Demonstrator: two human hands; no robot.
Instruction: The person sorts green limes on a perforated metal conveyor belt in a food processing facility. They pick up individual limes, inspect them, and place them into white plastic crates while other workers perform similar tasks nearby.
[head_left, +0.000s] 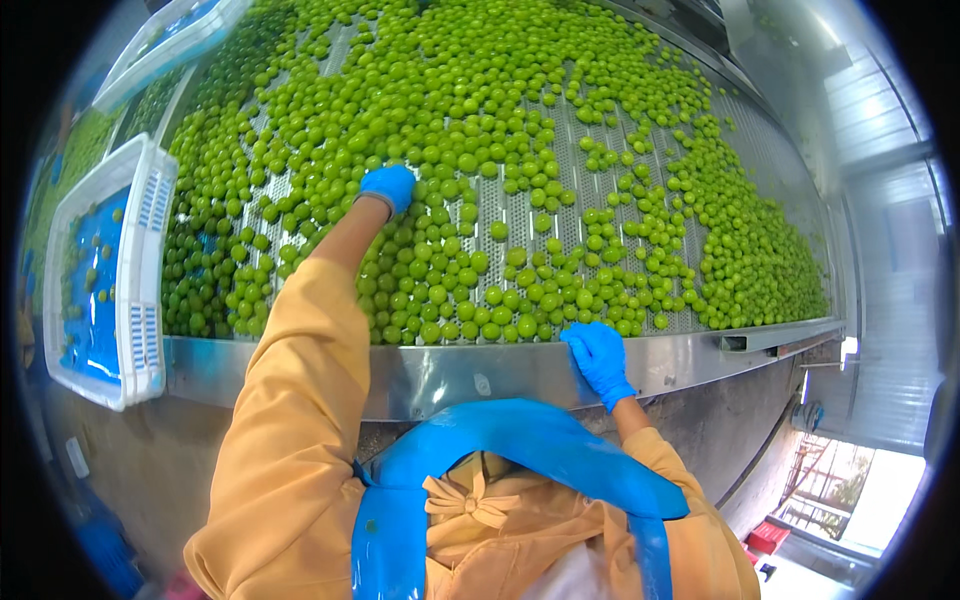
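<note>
Round green fruits, plum-like and glossy (450, 112), are spread over a perforated metal conveyor bed (577, 176). In a blue glove, my left hand (388, 187) reaches far over the bed and is down among the fruits. Its fingers are bent and mostly hidden, so whether it holds a fruit does not show. My right hand (600, 360), also gloved in blue, is at the bed's near stainless steel rim (480, 371), its fingers curled over the top edge. Several fruits lie just beyond that hand.
On the left, a white plastic crate (142, 277) with a blue bottom holds a few fruits. Another white crate (169, 45) is farther back. A sloped metal side wall (787, 150) bounds the bed at right. My blue apron (517, 427) is close to the rim.
</note>
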